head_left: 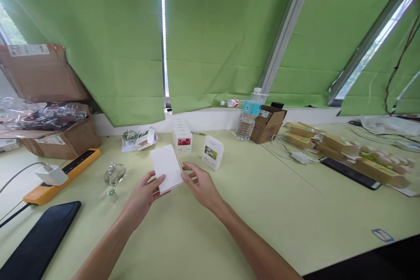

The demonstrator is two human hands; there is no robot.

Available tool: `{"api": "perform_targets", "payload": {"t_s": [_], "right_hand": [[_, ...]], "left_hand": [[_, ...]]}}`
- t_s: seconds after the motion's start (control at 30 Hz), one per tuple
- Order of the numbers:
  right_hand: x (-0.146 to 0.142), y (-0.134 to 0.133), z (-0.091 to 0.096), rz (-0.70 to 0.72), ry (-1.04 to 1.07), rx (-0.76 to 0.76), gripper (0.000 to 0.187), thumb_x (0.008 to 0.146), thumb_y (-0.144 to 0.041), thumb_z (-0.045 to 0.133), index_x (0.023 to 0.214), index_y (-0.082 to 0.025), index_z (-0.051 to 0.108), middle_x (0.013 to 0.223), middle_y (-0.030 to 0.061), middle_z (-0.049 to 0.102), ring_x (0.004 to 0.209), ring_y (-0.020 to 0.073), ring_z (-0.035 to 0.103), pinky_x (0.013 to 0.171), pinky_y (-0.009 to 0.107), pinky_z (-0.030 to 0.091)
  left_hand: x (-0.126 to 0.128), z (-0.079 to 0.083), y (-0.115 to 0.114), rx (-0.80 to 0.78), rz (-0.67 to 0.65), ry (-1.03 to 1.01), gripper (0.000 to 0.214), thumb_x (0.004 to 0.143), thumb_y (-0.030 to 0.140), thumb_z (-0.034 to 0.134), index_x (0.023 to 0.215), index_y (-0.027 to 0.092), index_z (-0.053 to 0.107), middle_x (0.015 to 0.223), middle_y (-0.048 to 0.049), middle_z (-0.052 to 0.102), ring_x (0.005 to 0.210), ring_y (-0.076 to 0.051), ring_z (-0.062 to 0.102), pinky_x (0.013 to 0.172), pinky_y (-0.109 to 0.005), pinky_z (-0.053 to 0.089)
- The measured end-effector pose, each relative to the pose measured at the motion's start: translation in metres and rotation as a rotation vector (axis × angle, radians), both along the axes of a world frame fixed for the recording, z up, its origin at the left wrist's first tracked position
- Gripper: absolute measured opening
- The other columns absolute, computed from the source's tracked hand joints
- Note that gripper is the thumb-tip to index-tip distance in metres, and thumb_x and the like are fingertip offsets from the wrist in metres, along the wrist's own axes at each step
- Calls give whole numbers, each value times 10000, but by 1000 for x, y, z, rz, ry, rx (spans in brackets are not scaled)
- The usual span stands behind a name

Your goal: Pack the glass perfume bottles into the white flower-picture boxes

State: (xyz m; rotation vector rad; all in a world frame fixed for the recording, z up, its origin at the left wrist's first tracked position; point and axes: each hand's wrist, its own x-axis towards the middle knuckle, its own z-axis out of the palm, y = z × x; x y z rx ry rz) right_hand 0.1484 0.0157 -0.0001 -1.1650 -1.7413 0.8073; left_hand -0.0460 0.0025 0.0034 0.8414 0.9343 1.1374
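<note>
A flat white carton piece (166, 167) is held above the pale green table (256, 210). My left hand (144, 194) pinches its lower left corner, fingers closed on it. My right hand (201, 186) touches its right edge with the fingers partly curled. A small round glass bottle (114, 173) and its clear cap (112, 195) lie just left of my left hand. A white box with a green picture (213, 152) stands behind my right hand, beside a row of white boxes with red pictures (182, 139).
A black tablet (39, 240) and an orange power strip (62, 174) lie at the left. Cardboard boxes (49, 140) sit far left. A water bottle (248, 116) and a small brown box (267, 124) stand at the back; tan boxes (344, 151) and cables are on the right.
</note>
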Motion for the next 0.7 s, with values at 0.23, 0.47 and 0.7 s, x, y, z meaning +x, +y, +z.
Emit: {"api": "perform_targets", "payload": {"t_s": [0.23,0.47,0.7], "right_hand": [[13,9,11,-122,104,51,375,872,-428,497,1132,-189,624,1117,94,641,860,202,620,684,323,535],[78,32,24,-682,145,334,418,807,-250,461,1218,-192,511,1237,104,550,1086,241,517,907,403,439],[111,58,-5,-470,24,-111,819,647,-343,703,1370,-165,363,1160,142,612,976,261,617,654,325,518]], "left_hand": [[1,1,-1,0,-34,51,376,769,306,714,1110,194,602,1189,-105,639,995,-212,655,890,-310,529],[0,4,-1,-19,-28,94,397,751,325,727,1106,192,607,1187,-103,642,984,-211,661,851,-288,540],[2,4,1,-31,-6,115,371,751,294,729,1084,177,616,1175,-110,646,955,-219,668,810,-303,556]]}}
